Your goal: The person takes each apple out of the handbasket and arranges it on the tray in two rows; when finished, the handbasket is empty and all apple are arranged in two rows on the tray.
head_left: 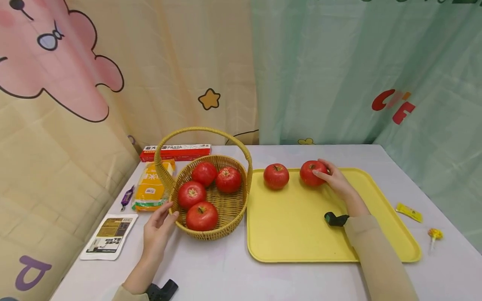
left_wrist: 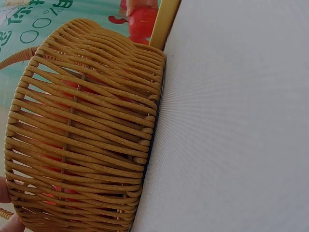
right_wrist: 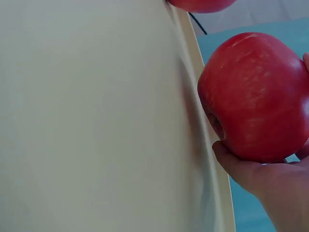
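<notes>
At the left, a woven wicker basket with a tall hoop handle holds several red apples. My left hand grips the basket's near left rim; in the left wrist view its fingertips show at the rim's edge. My right hand holds a red apple over the far part of the yellow tray, thumb on one side and fingers round the other. The right wrist view shows this apple close up, the thumb near its hollow. Another apple sits on the tray, left of the held one.
Behind the basket lie a red pasta box and an orange-and-clear food packet. A purple candy and a white pouch are at the left edge. Right of the tray are a yellow wrapped candy and a lollipop.
</notes>
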The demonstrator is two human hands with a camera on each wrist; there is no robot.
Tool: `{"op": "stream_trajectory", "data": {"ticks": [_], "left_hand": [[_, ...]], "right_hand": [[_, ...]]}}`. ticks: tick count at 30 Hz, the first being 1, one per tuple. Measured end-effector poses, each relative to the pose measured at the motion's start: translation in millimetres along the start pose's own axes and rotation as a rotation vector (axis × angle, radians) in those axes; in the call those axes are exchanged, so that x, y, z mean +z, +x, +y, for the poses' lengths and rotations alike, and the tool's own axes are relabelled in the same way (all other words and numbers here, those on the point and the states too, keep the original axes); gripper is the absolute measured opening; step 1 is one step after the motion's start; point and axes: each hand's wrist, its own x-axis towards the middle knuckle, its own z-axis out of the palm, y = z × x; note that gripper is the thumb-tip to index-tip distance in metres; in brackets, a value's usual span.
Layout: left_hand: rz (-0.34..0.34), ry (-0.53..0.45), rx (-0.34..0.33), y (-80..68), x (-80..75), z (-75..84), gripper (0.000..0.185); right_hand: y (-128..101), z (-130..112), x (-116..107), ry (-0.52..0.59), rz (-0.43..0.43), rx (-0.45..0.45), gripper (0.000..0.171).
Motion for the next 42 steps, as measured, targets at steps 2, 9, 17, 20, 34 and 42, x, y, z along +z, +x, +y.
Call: {"op": "stream_trajectory", "data": {"ticks": [2, 9, 17, 20, 34, 42], "left_hand": [[0.001, 0.000, 0.003, -0.3, -0.4, 0.8, 0.044], [-0.002, -0.010, 0.003, -1.0, -0.7, 0.5, 0.044], [-0.001, -0.011, 0.008, -0.7, -1.1, 0.0, 0.044], [-0.001, -0.011, 0.010, -0.6, -0.9, -0.2, 0.045], [-0.002, -0.008, 0.011, 0.1, -1.1, -1.0, 0.044], [0.000, -0.011, 0.006, -0.2, -0.7, -0.4, 0.044]], "right_hand": [[2, 3, 1, 0.003, -0.007, -0.014, 0.072], [3, 11, 4, 0.043, -0.034, -0.048, 0.067], [4, 9, 4, 0.070, -0.087, -0.034, 0.066], [4, 6, 3, 0.001, -0.055, -0.031, 0.069], [-23, -92, 54, 0.081, 0.403, -0.310, 0.055], [-45, -148, 113, 0.260, 0.206, -0.561, 0.046]]}}
